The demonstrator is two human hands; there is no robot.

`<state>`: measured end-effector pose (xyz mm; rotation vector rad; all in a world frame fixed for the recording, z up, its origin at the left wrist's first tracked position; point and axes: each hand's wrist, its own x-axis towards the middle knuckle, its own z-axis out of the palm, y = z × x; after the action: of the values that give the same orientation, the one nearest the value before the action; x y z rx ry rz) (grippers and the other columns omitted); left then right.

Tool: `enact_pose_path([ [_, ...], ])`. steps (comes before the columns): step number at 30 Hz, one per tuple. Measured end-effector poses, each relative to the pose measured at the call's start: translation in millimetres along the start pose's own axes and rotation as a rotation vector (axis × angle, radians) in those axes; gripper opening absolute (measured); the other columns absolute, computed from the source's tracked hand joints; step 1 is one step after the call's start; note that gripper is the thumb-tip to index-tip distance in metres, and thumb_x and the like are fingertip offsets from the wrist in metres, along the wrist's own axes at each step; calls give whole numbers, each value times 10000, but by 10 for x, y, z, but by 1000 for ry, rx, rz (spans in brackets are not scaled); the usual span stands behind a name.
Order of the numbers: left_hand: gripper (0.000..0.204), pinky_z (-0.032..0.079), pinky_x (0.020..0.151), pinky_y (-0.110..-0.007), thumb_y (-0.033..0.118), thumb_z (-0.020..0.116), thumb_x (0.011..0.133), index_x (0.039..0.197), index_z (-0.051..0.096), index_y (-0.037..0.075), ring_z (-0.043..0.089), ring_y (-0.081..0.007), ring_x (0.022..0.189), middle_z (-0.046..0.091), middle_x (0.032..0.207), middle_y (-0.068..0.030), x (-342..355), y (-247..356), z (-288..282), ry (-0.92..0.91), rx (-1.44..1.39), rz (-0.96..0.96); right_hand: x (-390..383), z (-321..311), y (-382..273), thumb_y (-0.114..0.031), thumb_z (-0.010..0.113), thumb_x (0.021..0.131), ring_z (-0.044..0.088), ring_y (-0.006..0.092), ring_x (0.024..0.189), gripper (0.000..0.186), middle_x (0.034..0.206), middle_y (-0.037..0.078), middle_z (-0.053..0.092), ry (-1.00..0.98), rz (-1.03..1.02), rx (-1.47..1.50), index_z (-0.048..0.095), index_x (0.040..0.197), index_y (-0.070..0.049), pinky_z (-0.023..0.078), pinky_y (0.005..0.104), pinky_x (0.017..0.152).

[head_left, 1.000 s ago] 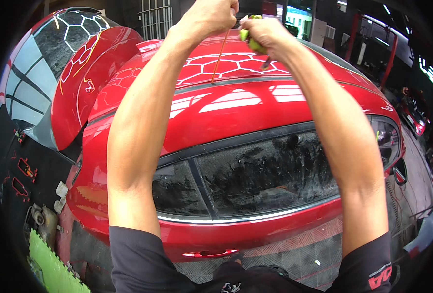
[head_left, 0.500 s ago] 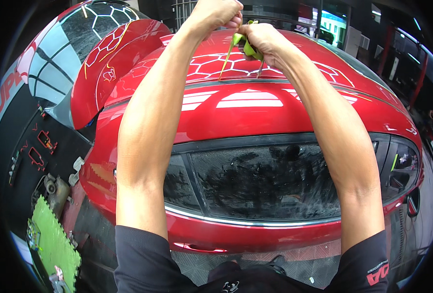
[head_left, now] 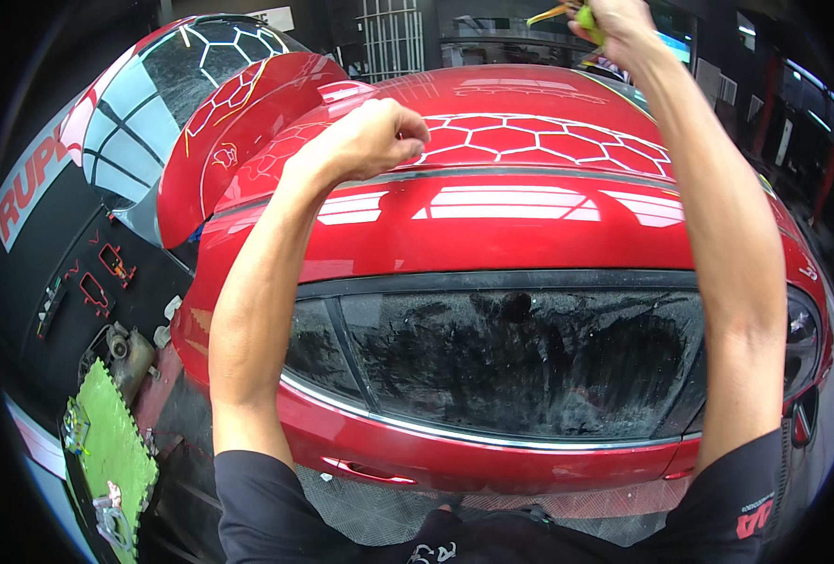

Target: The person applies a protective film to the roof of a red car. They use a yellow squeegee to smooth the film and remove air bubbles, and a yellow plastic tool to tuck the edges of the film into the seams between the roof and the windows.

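Observation:
My left hand (head_left: 370, 139) is above the near edge of the red car roof (head_left: 492, 221), just left of its white hexagon line pattern (head_left: 539, 146). Its fingers are loosely curled toward the thumb, and nothing shows in them. At the top edge, beyond the far side of the roof, my right hand (head_left: 626, 26) is raised and closed around crumpled yellow-green tape (head_left: 588, 23). A thin yellowish strip (head_left: 548, 13) sticks out to the left from that hand. Part of the right hand is cut off by the picture's edge.
Below the roof is the car's dusty side window (head_left: 520, 362). At left stand the raised red tailgate (head_left: 233, 141) and a second panel with dark glass (head_left: 177, 85). A green foam mat (head_left: 116, 451) lies lower left, beside a grey metal part (head_left: 121, 357). A door mirror (head_left: 805, 420) juts out at right.
My hands have moved apart. The left has come down and left, away from the tape. The right has gone up and right with the yellow-green tape, whose strips no longer hang over the roof.

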<state>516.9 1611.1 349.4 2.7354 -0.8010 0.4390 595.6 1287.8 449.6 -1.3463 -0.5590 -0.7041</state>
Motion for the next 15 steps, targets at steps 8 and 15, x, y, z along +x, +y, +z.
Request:
enact_pose_path([
  [8,197,589,799,-395,109,724,932,1100,753,11,734,-273,897,759,995,-150,-126,-376,-62,-114,50,247,-111,-1371,-313,-354,605,1047,606,74,663,307,979,68,764,78,-137,-404,651,1080,-52,543,218,572],
  [15,195,590,815,-410,120,715,933,1093,750,14,733,-315,916,753,983,-162,37,-497,-55,-135,93,466,-751,-1831,-609,-354,660,1025,555,18,661,318,1040,32,754,229,-15,-496,671,1169,-70,500,174,571],
])
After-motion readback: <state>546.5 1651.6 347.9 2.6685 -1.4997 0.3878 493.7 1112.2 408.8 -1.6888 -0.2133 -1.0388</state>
